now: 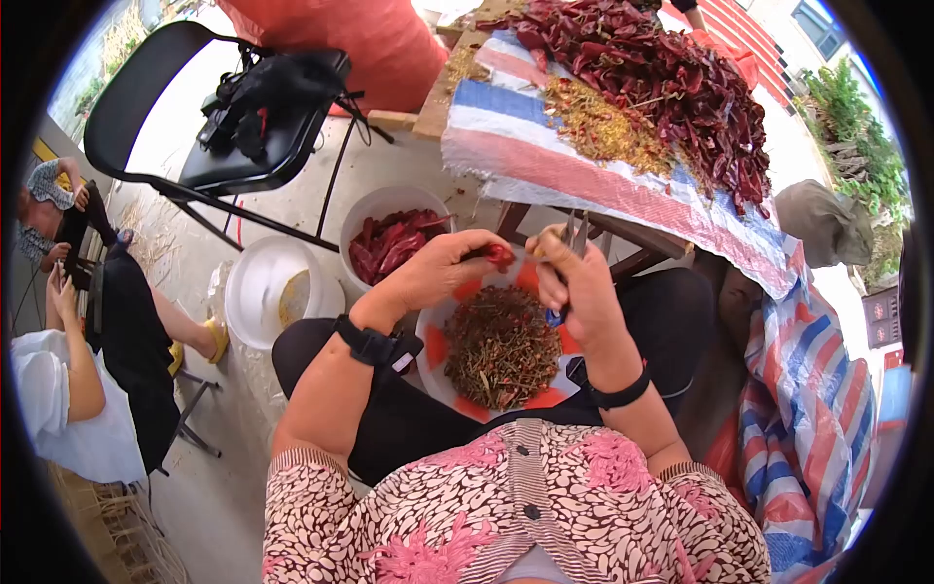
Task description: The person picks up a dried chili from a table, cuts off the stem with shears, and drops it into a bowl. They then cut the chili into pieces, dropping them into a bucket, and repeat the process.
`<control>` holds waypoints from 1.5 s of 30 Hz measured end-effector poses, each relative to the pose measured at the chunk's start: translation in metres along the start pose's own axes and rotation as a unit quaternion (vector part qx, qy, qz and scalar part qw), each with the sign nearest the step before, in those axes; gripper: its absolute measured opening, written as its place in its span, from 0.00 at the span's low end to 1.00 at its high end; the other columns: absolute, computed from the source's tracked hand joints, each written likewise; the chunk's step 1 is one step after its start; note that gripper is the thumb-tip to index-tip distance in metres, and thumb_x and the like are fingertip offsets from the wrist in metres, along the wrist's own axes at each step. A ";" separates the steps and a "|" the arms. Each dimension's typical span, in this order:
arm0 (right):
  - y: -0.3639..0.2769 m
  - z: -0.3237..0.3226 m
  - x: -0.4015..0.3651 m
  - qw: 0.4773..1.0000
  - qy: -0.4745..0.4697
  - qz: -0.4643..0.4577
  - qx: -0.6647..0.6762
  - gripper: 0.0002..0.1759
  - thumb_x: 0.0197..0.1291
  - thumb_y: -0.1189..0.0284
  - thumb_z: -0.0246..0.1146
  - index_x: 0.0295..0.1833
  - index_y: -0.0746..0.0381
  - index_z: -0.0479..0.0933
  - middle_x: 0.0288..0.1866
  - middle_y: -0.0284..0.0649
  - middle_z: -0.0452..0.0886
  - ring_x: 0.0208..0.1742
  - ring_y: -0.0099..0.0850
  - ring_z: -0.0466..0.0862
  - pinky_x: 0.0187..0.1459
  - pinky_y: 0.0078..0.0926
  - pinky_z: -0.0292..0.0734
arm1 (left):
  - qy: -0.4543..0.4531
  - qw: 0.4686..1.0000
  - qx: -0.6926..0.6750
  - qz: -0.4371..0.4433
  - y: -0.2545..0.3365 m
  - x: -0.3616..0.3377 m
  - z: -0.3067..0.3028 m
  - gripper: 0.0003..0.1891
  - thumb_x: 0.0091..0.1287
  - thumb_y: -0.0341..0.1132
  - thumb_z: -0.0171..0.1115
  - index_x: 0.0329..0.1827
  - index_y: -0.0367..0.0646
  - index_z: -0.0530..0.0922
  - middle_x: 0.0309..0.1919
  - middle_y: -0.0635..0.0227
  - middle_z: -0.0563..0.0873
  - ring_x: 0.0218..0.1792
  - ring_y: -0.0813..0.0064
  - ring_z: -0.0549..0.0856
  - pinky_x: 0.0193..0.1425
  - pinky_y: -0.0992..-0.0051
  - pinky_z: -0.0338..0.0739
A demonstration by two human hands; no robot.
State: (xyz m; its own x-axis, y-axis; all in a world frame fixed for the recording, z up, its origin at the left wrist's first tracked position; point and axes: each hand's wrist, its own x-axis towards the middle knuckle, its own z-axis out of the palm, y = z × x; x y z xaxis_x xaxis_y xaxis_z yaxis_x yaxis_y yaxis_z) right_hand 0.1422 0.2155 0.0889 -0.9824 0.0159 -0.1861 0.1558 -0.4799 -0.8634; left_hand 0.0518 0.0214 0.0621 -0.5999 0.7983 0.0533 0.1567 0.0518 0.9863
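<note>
Hands [435, 269] with pepper [499, 257] and scissors [579, 234]

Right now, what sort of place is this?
Probably an outdoor yard used as a workplace: dried red peppers heaped on a striped sheet, a bucket of peppers, and green plants beyond.

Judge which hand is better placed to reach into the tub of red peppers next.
Left, I'd judge: the left hand is closer to the tub, pinching a small red piece, while the right hand is farther off, holding scissors.
</note>
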 end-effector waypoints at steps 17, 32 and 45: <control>-0.058 -0.100 0.001 0.748 0.144 -0.186 -0.620 0.09 0.61 0.72 0.61 0.47 0.59 0.79 0.47 0.45 0.79 0.50 0.42 0.80 0.52 0.35 0.75 | 0.016 0.807 0.558 -0.193 -0.066 0.011 -0.028 0.30 0.53 0.43 0.70 0.61 0.49 0.73 0.53 0.58 0.79 0.59 0.53 0.73 0.60 0.53 0.67; -0.218 -0.273 0.166 0.885 0.342 -0.099 -0.300 0.25 0.61 0.77 0.55 0.66 0.61 0.70 0.30 0.32 0.74 0.21 0.21 0.66 0.20 0.21 0.67 | -0.140 0.828 0.509 -0.189 -0.084 0.020 -0.019 0.18 0.59 0.41 0.62 0.50 0.43 0.78 0.47 0.52 0.83 0.48 0.51 0.83 0.52 0.54 0.77; -0.171 -0.204 0.100 0.786 0.369 -0.270 -0.416 0.11 0.57 0.70 0.66 0.42 0.67 0.80 0.32 0.33 0.81 0.33 0.23 0.78 0.36 0.22 0.72 | -0.102 0.899 0.417 -0.082 -0.078 0.032 -0.011 0.20 0.61 0.37 0.63 0.57 0.43 0.76 0.44 0.53 0.83 0.46 0.50 0.83 0.48 0.58 0.78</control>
State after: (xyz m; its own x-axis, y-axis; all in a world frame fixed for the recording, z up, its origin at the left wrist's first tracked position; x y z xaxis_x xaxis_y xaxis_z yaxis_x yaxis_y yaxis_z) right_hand 0.0383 0.4784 0.1220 -0.6494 0.6718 0.3564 0.0520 0.5069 -0.8605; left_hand 0.0116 0.0368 -0.0114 -0.5254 0.8278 -0.1965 0.6638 0.5433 0.5139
